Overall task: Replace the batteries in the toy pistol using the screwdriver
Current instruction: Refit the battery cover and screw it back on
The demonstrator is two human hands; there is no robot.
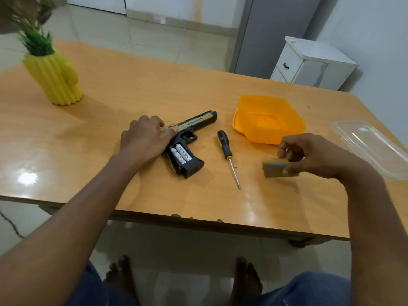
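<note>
A black and yellow toy pistol lies on its side on the wooden table. Its grip compartment is uncovered and two white batteries sit inside. My left hand rests on the rear of the pistol, fingers curled over its slide. A black and yellow screwdriver lies on the table right of the pistol, tip toward me. My right hand hovers above the table at the right and pinches a tan battery cover between thumb and fingers.
An orange plastic container stands behind the screwdriver, with a clear lid at the table's right edge. A yellow cactus-shaped vase with green plant stands at the far left. A small screw lies by the screwdriver shaft.
</note>
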